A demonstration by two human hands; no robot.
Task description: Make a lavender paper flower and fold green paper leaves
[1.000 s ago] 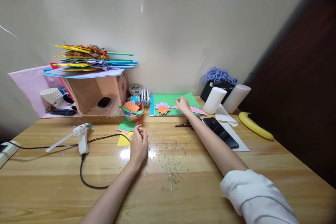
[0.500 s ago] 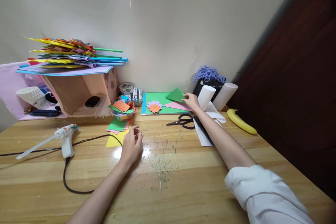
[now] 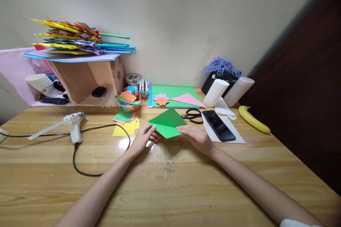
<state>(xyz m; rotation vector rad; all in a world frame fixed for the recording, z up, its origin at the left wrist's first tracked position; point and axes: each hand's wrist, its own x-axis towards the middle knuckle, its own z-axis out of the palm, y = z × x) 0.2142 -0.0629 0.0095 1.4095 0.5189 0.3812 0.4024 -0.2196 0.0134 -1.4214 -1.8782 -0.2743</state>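
Note:
A green sheet of paper (image 3: 168, 122) with a crease across it is held just above the wooden table, its far half raised. At its left corner are the closed thumb and fingers of my left hand (image 3: 144, 139). My right hand (image 3: 198, 137) pinches the opposite corner. Beyond the sheet, a pink folded paper (image 3: 188, 99) and an orange paper flower (image 3: 161, 101) over a lilac one lie on a larger green sheet (image 3: 176, 90). Black-handled scissors (image 3: 194, 115) rest just past my right hand, their blades partly hidden by the held paper.
On the left stand a glue gun (image 3: 76, 129) with its cord and an open pink box (image 3: 80, 78) topped with colourful paper crafts. A bowl of paper scraps (image 3: 129, 106) sits nearby. To the right are a phone (image 3: 218, 126), white paper rolls (image 3: 216, 92) and a banana (image 3: 253, 120).
My right hand has brought the green paper from the back of the table toward me, and it has unfolded partly. My left hand has moved right to its corner. The phone is now uncovered.

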